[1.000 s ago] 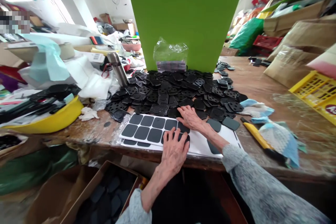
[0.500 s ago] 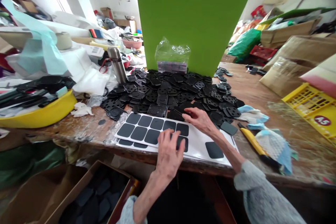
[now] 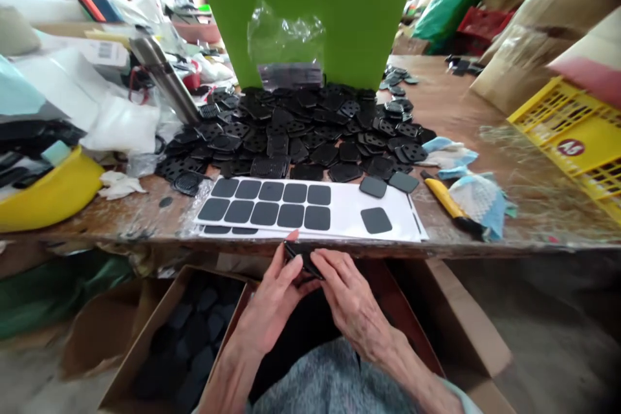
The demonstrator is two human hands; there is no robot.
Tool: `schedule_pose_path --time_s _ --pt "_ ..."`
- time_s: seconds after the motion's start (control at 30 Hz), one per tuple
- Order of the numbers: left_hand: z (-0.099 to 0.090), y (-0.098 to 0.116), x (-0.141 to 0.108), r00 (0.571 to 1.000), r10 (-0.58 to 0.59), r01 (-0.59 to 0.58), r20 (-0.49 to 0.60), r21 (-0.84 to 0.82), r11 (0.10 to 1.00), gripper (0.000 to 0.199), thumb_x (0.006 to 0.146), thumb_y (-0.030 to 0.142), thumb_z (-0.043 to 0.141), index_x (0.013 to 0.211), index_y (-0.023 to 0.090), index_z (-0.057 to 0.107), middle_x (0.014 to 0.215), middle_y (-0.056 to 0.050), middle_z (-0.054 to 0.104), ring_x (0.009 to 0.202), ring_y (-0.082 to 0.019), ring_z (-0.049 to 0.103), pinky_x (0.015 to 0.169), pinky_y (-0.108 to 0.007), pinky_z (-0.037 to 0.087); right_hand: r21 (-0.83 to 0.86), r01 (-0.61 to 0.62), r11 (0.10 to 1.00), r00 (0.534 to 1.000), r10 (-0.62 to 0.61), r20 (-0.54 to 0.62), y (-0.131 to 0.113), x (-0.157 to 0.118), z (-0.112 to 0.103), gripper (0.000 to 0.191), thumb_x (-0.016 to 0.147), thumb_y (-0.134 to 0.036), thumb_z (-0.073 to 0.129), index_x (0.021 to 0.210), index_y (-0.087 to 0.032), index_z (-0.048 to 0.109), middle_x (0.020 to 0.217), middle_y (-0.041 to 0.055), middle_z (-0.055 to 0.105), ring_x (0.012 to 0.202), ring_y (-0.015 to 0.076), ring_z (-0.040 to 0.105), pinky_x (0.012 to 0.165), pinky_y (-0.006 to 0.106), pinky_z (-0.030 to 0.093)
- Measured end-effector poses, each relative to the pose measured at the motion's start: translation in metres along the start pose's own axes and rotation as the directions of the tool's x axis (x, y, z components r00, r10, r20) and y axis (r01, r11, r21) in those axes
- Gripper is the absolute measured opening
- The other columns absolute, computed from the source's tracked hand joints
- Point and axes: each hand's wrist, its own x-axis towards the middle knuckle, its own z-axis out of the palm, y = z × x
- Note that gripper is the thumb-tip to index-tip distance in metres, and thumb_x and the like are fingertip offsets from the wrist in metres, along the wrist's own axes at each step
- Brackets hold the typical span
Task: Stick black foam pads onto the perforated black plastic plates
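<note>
Just off the table's front edge, my left hand (image 3: 277,290) and my right hand (image 3: 345,284) both grip one thin black plastic piece (image 3: 305,260), tilted between them. Above them on the table lies a white sheet (image 3: 266,228) bearing rows of dark rounded-square pads (image 3: 264,212). To the right, on the sheet's bare part, rests a loose pad (image 3: 376,220), and two more pads (image 3: 372,186) lie by the top edge. Behind the sheet spreads a heap of black plastic pieces (image 3: 291,129), some with holes or a grid pattern.
A yellow-handled cutter (image 3: 446,199) lies beside a blue and white cloth (image 3: 478,197). A yellow crate (image 3: 577,142) stands right, a yellow basin (image 3: 58,197) and steel flask (image 3: 165,77) left. Below the table, a cardboard box (image 3: 145,343) holds dark pieces. A green panel (image 3: 305,13) rises behind the heap.
Both hands have drawn back from the sheet and heap to the front of the table, now holding a black plastic piece together. The view has tilted downward.
</note>
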Motion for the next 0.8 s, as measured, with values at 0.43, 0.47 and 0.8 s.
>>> schedule_pose_path --time_s 0.43,0.47,0.8 --pt "-0.007 -0.038 -0.003 0.984 -0.174 0.176 0.048 -0.059 0.983 0.042 0.086 0.032 0.051 0.128 0.026 0.045 0.071 0.002 0.057 0.063 -0.010 0.053 0.082 -0.039 0.046 0.248 -0.344 0.906 0.938 0.346 0.038 0.007 -0.032 -0.008 0.031 0.093 -0.022 0.036 0.118 -0.018 0.054 0.104 0.0066 0.067 0.091 0.0174 0.064 0.083 0.030 0.051" --pt "-0.009 -0.039 -0.004 0.976 -0.206 0.209 0.069 -0.040 0.977 0.038 0.086 0.034 0.049 0.123 0.023 0.050 0.067 0.002 0.055 0.059 -0.010 0.050 0.080 -0.040 0.047 0.274 -0.415 0.867 0.908 0.413 0.070 0.008 -0.032 -0.011 0.029 0.093 -0.025 0.036 0.113 -0.018 0.057 0.096 0.0057 0.069 0.083 0.0170 0.065 0.076 0.028 0.052" --pt "-0.023 -0.043 -0.002 0.996 0.016 0.033 -0.092 0.511 0.859 0.032 0.076 0.039 0.062 0.097 0.014 0.065 0.089 -0.008 0.068 0.079 -0.020 0.065 0.081 -0.032 0.048 0.381 -0.618 0.687 0.781 0.593 0.197 0.008 -0.033 -0.017 0.030 0.091 -0.041 0.041 0.095 -0.021 0.062 0.068 0.0012 0.061 0.059 0.0142 0.055 0.057 0.025 0.044"
